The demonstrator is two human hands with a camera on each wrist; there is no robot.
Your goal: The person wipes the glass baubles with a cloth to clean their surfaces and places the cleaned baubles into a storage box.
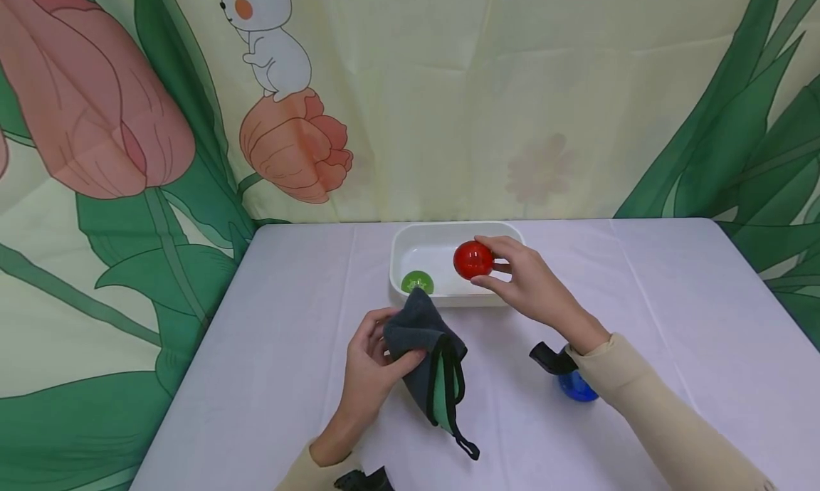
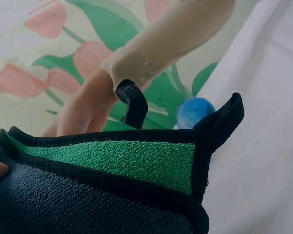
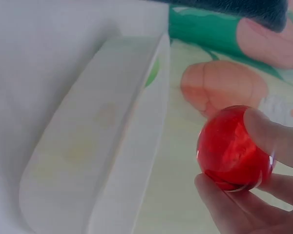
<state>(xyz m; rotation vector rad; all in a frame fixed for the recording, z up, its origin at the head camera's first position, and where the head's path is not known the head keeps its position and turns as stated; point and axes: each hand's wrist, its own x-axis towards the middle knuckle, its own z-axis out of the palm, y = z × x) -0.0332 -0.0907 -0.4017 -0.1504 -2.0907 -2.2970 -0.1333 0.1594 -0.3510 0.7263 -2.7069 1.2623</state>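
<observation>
My right hand [image 1: 534,288] pinches a shiny, see-through red ball [image 1: 472,260] between thumb and fingers, above the right part of a white tray [image 1: 400,252]. In the right wrist view the red ball [image 3: 227,146] shows beside the tray's outer wall [image 3: 93,131]. A folded dark blue-grey cloth [image 1: 413,334] is gripped by my left hand [image 1: 371,373], thumb across its front, just before the tray. Its green terry lining [image 2: 122,158], black edging and hanging loop face the left wrist camera. Inside the tray's near left corner lies a green ball [image 1: 418,281], partly covered by the cloth's tip.
A blue ball [image 1: 579,387] lies on the white tablecloth [image 1: 288,320], partly behind my right sleeve [image 1: 640,384] and the black wrist mount [image 1: 554,359]. The tray stands at the table's far edge, before a curtain [image 1: 448,121] printed with tulips.
</observation>
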